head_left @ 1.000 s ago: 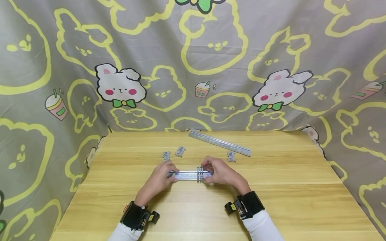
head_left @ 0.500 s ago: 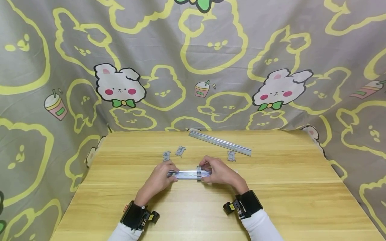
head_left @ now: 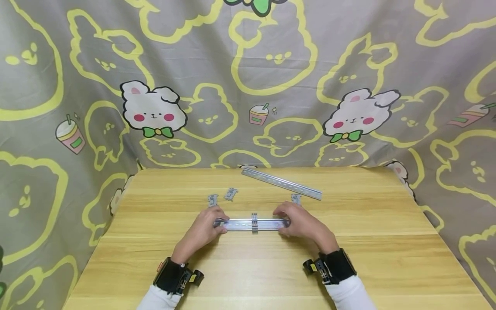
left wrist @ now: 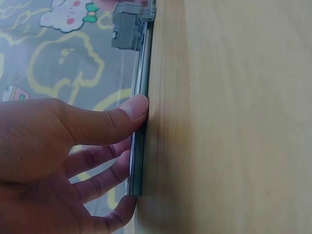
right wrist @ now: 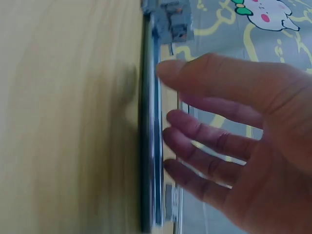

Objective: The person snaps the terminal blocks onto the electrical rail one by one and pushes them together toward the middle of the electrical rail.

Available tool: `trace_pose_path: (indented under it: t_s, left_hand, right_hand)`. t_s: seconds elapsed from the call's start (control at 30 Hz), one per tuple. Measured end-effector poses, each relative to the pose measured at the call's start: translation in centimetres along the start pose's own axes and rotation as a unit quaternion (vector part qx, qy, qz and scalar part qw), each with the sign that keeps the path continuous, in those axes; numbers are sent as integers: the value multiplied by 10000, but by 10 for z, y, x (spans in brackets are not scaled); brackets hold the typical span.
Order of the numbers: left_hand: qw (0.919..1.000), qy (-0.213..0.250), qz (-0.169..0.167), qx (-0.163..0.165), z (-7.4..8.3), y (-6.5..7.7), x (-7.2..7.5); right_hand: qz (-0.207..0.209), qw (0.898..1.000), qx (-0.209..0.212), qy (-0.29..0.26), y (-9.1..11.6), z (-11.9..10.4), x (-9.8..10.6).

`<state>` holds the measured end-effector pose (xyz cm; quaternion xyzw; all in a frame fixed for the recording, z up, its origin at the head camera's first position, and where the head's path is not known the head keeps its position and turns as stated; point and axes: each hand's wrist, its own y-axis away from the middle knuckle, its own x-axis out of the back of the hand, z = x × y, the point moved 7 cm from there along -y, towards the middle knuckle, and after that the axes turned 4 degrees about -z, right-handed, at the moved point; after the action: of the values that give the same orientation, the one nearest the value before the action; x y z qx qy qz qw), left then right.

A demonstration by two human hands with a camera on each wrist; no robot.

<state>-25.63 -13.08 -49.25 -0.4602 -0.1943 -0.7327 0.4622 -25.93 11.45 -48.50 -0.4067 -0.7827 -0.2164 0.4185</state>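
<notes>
Head view: pinching one end of a straight, silvery, slotted metal rail (head_left: 267,224) with the left hand (head_left: 204,227), and curving the right hand (head_left: 304,221) about the other end. Carrying on that rail, between the hands, a slim group of grey plastic terminal blocks (head_left: 254,223). Lying on the light wood-grain table (head_left: 248,267), just beyond the left hand: a loose grey block (head_left: 212,200) and a slanted grey block (head_left: 230,193). Just beyond the right hand: a partly hidden grey block (head_left: 296,198). Farther beyond both hands: a second silvery slotted rail (head_left: 282,184), set diagonally.

Left wrist view: pressing thumb and fingers on opposite sides of the rail, well short of the blocks.

Right wrist view: showing fingers apart and loosely bent beside the rail, thumb tip at its edge; too blurred to tell whether touching.
</notes>
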Motion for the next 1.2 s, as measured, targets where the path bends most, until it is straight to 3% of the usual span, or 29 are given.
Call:
trace_pose_path:
  t_s: [0.23,0.57,1.2]
  left_hand:
    - [10000,-70,28,63,-2,-1,1]
    - [9997,16,0,255,-15,-13,6]
    - [9987,177,-102,457,-34,-33,12]
  right_hand:
    - [191,9986,320,373,6,7,0]
    - [213,9992,-13,343,-11,11,2]
    - [47,9994,-230,250,-31,16,5]
